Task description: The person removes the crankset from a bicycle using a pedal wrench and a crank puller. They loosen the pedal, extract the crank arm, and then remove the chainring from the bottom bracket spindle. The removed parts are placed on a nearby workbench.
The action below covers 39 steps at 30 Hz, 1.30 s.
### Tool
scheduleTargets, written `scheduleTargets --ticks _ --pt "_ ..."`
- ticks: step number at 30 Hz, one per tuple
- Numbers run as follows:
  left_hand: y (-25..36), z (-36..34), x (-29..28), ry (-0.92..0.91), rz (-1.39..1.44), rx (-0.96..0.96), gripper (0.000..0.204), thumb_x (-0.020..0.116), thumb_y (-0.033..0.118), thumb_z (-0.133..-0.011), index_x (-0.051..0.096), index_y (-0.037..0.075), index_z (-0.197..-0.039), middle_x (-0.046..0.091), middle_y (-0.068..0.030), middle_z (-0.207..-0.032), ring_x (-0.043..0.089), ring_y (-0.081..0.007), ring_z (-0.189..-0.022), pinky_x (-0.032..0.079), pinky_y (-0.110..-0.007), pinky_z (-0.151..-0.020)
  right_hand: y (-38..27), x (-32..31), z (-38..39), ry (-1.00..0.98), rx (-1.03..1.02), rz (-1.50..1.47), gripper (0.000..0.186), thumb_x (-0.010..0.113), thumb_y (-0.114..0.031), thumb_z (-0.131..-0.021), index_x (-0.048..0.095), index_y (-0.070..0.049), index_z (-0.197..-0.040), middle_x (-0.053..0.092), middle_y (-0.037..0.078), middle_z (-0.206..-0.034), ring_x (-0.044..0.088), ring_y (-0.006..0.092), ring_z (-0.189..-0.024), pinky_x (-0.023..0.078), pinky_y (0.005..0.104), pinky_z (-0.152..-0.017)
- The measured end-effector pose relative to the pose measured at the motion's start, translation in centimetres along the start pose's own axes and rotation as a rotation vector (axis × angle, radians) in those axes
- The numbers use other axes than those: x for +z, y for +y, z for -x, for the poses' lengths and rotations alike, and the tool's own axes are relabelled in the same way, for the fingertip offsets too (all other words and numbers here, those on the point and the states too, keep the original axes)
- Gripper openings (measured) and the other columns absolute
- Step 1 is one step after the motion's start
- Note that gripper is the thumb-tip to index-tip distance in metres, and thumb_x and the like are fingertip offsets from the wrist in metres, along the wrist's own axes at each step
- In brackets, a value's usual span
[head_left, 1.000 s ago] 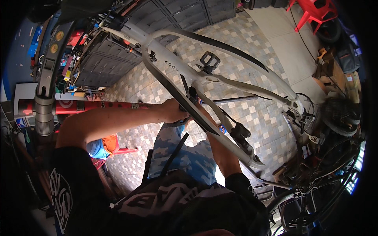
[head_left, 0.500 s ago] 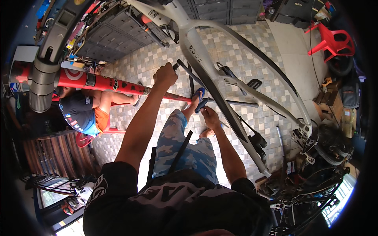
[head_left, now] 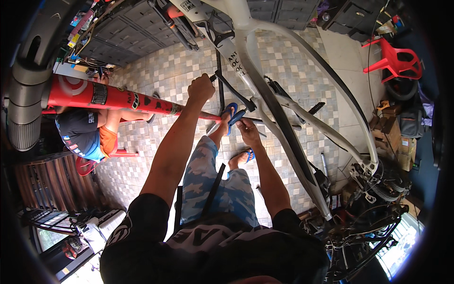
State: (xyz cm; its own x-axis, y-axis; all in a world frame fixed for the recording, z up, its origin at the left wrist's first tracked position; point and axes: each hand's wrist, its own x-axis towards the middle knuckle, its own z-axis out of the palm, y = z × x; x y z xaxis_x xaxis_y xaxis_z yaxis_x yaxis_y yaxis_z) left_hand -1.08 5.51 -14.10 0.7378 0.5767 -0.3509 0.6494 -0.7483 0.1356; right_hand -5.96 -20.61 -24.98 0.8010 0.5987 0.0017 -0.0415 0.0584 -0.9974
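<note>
My left hand (head_left: 201, 88) is closed in a fist around a short black piece at the upper end of a black bar (head_left: 234, 91), which looks like a crank arm. The bar slants down to the lower part of a grey-white bicycle frame (head_left: 245, 71). My right hand (head_left: 249, 131) pinches a dark blue handle (head_left: 238, 117) close to the bar's lower end. Whether that handle touches the bar, I cannot tell. The frame hangs right of both hands, and a black pedal (head_left: 317, 108) shows beyond it.
A red repair-stand post (head_left: 137, 100) with a grey collar (head_left: 29, 104) crosses at left. Behind it a person (head_left: 82, 132) sits low. Dark drawers (head_left: 127, 40) line the back, a red plastic chair (head_left: 396, 61) stands far right, and bicycle parts (head_left: 364, 232) crowd the lower right.
The view has shifted, with the frame looming larger and the stand post farther left. My right hand sits slightly higher; both hands keep their grips.
</note>
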Motion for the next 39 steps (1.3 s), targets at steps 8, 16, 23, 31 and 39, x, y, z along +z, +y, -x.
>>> scheduleTargets --ticks 8,16,23,31,39 --pt "-0.6 -2.1 4.9 -0.129 0.039 0.01 0.03 0.063 0.026 -0.093 0.064 0.005 -0.114 0.072 -0.023 -0.107 0.069 -0.0409 -0.104 0.055 -0.053 -0.087 1.8 1.4 0.1 0.045 0.047 -0.061 0.021 0.061 -0.027 -0.105 0.064 -0.006 -0.107 0.059 0.002 -0.095 0.05 0.0123 -0.089 0.043 0.0296 -0.084" --pt "0.3 -1.6 9.7 -0.288 0.053 0.015 0.03 0.06 0.02 -0.092 0.063 0.003 -0.117 0.07 -0.0261 -0.112 0.068 -0.0416 -0.108 0.055 -0.052 -0.09 1.2 1.6 0.1 0.062 0.042 0.164 0.028 0.056 -0.032 -0.107 0.061 -0.005 -0.113 0.05 -0.002 -0.08 0.042 0.0087 -0.074 0.04 0.0273 -0.067" --pt "-1.8 -3.5 13.2 -0.241 0.087 0.062 0.034 0.065 0.022 -0.09 0.063 0.004 -0.118 0.071 -0.0235 -0.114 0.069 -0.0388 -0.11 0.056 -0.05 -0.092 2.6 1.2 1.0 0.124 0.011 0.178 0.028 0.054 -0.033 -0.108 0.06 -0.005 -0.112 0.045 -0.002 -0.076 0.039 0.007 -0.072 0.036 0.026 -0.063" --pt "-4.0 -6.1 14.2 -0.276 0.05 0.116 0.032 0.066 0.023 -0.089 0.067 0.002 -0.113 0.071 -0.0252 -0.113 0.069 -0.0407 -0.108 0.056 -0.05 -0.09 0.0 -1.0 0.9 -0.025 0.252 -0.02 0.037 0.052 -0.038 -0.108 0.063 -0.003 -0.103 0.057 0.001 -0.078 0.052 0.0097 -0.073 0.045 0.0279 -0.069" --pt "-1.9 -4.5 8.5 -0.203 0.149 0.001 0.037 0.068 0.031 -0.085 0.072 0.002 -0.108 0.072 -0.0254 -0.111 0.069 -0.041 -0.108 0.056 -0.048 -0.092 5.1 -4.8 2.9 -0.165 0.371 0.173 0.066 0.041 -0.064 -0.104 0.061 -0.005 -0.083 0.062 0.004 -0.074 0.061 0.0155 -0.072 0.049 0.0328 -0.07"
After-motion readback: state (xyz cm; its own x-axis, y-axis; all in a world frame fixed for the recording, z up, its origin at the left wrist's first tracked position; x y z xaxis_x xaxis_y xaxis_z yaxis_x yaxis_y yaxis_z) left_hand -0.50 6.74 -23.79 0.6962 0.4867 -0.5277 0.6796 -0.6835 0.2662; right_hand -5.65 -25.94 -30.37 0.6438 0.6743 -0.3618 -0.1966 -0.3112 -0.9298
